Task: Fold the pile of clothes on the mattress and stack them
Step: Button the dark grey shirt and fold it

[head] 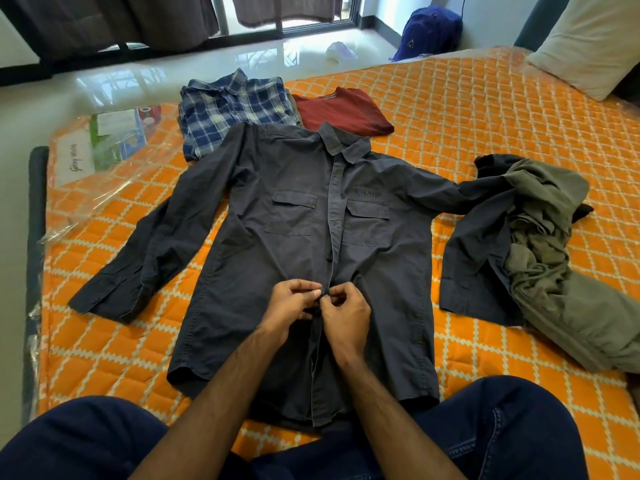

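A home bedroom: orange quilted mattress [450, 109], pillow [588, 43], curtained window [284, 12]

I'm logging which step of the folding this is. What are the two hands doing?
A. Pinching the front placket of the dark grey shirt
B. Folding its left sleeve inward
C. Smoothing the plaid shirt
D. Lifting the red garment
A: the left hand and right hand meet at the button placket of the dark grey shirt, which lies spread flat with both sleeves out.
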